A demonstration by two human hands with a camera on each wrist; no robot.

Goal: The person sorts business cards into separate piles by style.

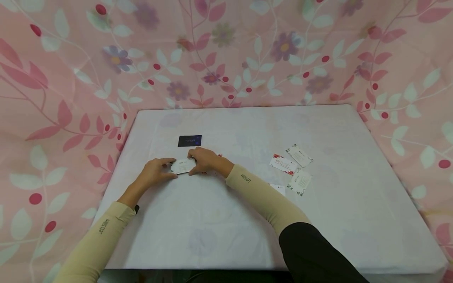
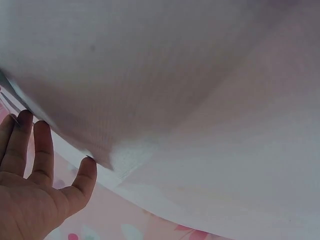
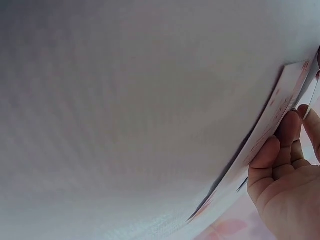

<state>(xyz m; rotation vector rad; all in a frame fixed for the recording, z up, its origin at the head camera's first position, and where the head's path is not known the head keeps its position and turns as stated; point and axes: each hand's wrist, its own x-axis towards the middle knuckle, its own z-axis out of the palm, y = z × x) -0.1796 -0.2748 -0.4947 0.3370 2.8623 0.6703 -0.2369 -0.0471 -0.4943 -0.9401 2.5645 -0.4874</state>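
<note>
1. I am watching both hands meeting at the left-centre of the table (image 1: 219,220). The left hand (image 1: 155,171) is pinching the left end of a small white card (image 1: 183,166), and the right hand (image 1: 205,159) is curling over its right end from the far side, fingertips on the card's edge.
2. Held between the two hands like this, the card is lying low over the white cloth, face up; it looks to me as if they are squaring or steadying it. I cannot tell whether it is one card or a thin stack.
3. In the right wrist view the fingers (image 3: 280,150) are bending against card edges (image 3: 280,107), with red print showing, which suggests more than one card under that hand.
4. In the left wrist view the fingers (image 2: 30,145) are lying fairly straight beside the cloth, so the pinch itself is not showing there.
5. A dark card (image 1: 189,140) is lying just beyond the hands, apart from them.
6. To the right, well apart, loose floral cards (image 1: 291,167) are lying scattered and overlapping.
7. Pink floral fabric (image 1: 70,78) is hanging behind and beside the table.
</note>
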